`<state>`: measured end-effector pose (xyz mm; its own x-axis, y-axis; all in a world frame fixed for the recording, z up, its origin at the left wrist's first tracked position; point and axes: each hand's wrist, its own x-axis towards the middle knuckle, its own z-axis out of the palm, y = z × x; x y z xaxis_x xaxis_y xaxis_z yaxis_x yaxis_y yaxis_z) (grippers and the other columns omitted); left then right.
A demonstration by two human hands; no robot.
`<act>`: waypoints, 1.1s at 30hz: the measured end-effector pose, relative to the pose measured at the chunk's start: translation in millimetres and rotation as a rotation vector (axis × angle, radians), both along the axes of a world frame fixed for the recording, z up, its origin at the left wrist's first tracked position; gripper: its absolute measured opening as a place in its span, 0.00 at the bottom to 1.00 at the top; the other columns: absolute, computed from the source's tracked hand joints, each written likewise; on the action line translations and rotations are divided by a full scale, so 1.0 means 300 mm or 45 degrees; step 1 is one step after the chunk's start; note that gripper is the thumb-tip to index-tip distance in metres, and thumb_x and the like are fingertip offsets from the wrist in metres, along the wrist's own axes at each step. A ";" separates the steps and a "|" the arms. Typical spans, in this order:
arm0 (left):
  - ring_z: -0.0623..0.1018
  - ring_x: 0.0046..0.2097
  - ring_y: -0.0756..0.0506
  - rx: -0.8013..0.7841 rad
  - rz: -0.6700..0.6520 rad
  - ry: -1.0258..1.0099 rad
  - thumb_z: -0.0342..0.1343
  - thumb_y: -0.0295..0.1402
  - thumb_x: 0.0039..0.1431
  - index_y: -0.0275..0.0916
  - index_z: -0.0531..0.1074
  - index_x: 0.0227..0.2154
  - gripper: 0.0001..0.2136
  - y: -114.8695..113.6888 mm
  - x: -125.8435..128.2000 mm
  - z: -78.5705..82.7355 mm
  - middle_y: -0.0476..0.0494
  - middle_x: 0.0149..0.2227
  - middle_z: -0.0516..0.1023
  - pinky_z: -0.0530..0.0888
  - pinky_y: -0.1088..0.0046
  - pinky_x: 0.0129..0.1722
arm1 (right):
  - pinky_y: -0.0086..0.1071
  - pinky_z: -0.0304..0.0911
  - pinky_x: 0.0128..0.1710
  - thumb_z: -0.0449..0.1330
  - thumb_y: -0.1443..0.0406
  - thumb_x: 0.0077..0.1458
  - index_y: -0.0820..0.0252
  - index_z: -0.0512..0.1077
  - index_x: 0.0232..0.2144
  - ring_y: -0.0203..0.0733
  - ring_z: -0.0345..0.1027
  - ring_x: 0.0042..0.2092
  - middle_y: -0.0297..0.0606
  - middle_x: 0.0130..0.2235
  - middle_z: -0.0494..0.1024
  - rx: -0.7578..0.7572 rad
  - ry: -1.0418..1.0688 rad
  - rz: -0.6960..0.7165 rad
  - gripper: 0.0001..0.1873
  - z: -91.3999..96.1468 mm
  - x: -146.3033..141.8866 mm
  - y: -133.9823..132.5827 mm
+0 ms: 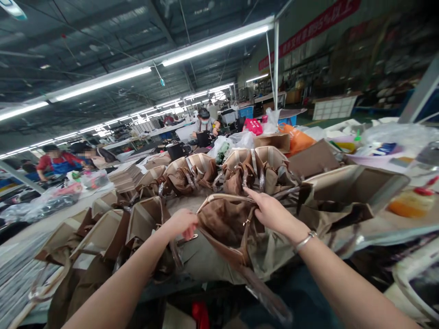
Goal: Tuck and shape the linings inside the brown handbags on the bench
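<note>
An open brown bag [226,228] with a tan rim lies in front of me on the worktable. My left hand [183,222] is closed on the bag's left rim, fingers curled around the edge. My right hand [270,211], a bracelet on its wrist, grips the right side of the opening, fingers folded over the rim into the bag. Brown straps hang down from the bag toward me.
Several more brown-and-tan bags [192,171] stand in rows across the table, left and behind. Plastic-wrapped goods [394,141] and an orange bag [297,139] lie at right. Other workers [55,160] sit at benches farther back. A white post [276,64] rises behind.
</note>
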<state>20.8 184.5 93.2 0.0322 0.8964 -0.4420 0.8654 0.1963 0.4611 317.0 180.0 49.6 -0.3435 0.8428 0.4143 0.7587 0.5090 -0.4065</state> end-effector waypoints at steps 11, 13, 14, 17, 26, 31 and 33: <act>0.55 0.63 0.38 1.061 -0.697 0.326 0.58 0.32 0.49 0.42 0.65 0.51 0.23 -0.041 0.107 0.020 0.39 0.61 0.56 0.56 0.56 0.61 | 0.39 0.64 0.48 0.58 0.68 0.49 0.57 0.61 0.56 0.45 0.65 0.50 0.41 0.52 0.69 -0.369 0.719 0.375 0.30 -0.110 -0.022 0.116; 0.54 0.62 0.35 1.054 -0.728 0.317 0.61 0.37 0.47 0.43 0.68 0.48 0.23 0.001 0.139 0.003 0.37 0.59 0.57 0.55 0.51 0.60 | 0.41 0.63 0.49 0.62 0.61 0.50 0.58 0.65 0.54 0.46 0.65 0.49 0.43 0.50 0.70 -0.217 0.647 0.322 0.28 -0.109 -0.038 0.136; 0.54 0.62 0.33 1.043 -0.730 0.315 0.63 0.40 0.45 0.43 0.70 0.47 0.23 0.020 0.151 -0.006 0.37 0.58 0.58 0.55 0.49 0.59 | 0.41 0.63 0.49 0.63 0.60 0.50 0.58 0.66 0.53 0.46 0.66 0.48 0.43 0.49 0.71 -0.144 0.616 0.320 0.27 -0.112 -0.047 0.150; 0.55 0.61 0.32 1.002 -0.734 0.305 0.63 0.44 0.43 0.45 0.74 0.40 0.19 0.064 0.172 -0.024 0.38 0.56 0.59 0.54 0.44 0.58 | 0.39 0.63 0.47 0.63 0.59 0.51 0.56 0.70 0.49 0.43 0.67 0.45 0.41 0.45 0.72 -0.015 0.631 0.361 0.22 -0.136 -0.069 0.191; 0.64 0.56 0.38 0.951 -0.799 0.288 0.60 0.39 0.50 0.44 0.77 0.25 0.06 0.153 0.165 -0.038 0.43 0.51 0.67 0.57 0.48 0.56 | 0.30 0.63 0.34 0.63 0.60 0.52 0.55 0.77 0.36 0.38 0.67 0.35 0.35 0.32 0.72 -0.059 0.742 0.357 0.09 -0.139 -0.081 0.196; 0.72 0.48 0.45 0.976 -0.844 0.195 0.54 0.35 0.56 0.42 0.75 0.26 0.07 0.162 0.151 -0.047 0.47 0.47 0.73 0.61 0.56 0.55 | 0.29 0.59 0.29 0.61 0.61 0.54 0.55 0.77 0.34 0.35 0.64 0.30 0.33 0.27 0.68 0.011 0.646 0.268 0.07 -0.134 -0.083 0.175; 0.74 0.44 0.47 0.988 -0.839 0.143 0.53 0.35 0.57 0.41 0.74 0.27 0.08 0.162 0.154 -0.051 0.48 0.45 0.75 0.66 0.64 0.51 | 0.29 0.58 0.29 0.59 0.62 0.56 0.55 0.77 0.34 0.35 0.63 0.30 0.33 0.26 0.68 0.045 0.568 0.258 0.07 -0.131 -0.080 0.168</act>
